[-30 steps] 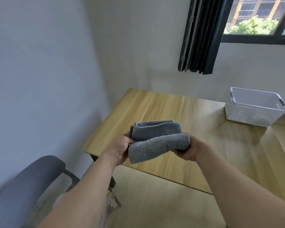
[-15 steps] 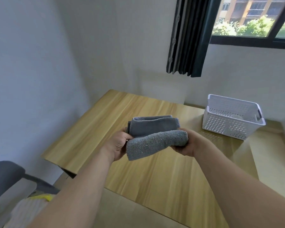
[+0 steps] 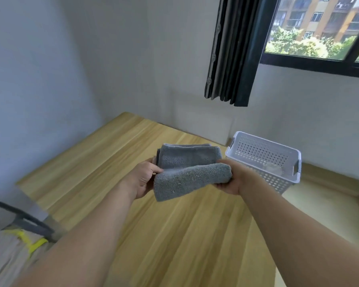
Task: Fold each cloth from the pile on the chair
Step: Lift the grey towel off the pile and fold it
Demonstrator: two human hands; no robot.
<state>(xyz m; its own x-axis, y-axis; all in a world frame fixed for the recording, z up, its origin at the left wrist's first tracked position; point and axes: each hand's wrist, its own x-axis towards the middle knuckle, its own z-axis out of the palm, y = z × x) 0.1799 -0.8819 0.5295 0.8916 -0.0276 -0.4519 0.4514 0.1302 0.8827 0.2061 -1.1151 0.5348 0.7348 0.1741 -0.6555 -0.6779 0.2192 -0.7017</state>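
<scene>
At the far left edge, only a dark strip of the chair (image 3: 10, 212) is seen, where a second ago its grey backrest filled the lower left corner; the view has been swung to the right since then. Below it, a pale heap with a yellow band (image 3: 19, 245) is now seen at the bottom left; its nature cannot be told through the blur. The wooden table (image 3: 174, 235) is now spread under both forearms, whereas earlier its near edge was crossed by them. The left hand (image 3: 142, 179) is curled round the left end of the folded grey cloth (image 3: 189, 172), thumb laid on top, as before. The cloth is held in the air above the table, between the two hands, with the nearer fold rolled over and hanging slightly lower at its left corner; its shape is unchanged from half a second ago. The right hand (image 3: 231, 177) is closed on the cloth's right end, fingers beneath it and thumb above. Just beyond that hand, the white perforated basket (image 3: 263, 156) is found on the table, much nearer to the cloth in view than earlier. The dark curtain (image 3: 234, 50) and the window (image 3: 319, 27) are seen above it.
</scene>
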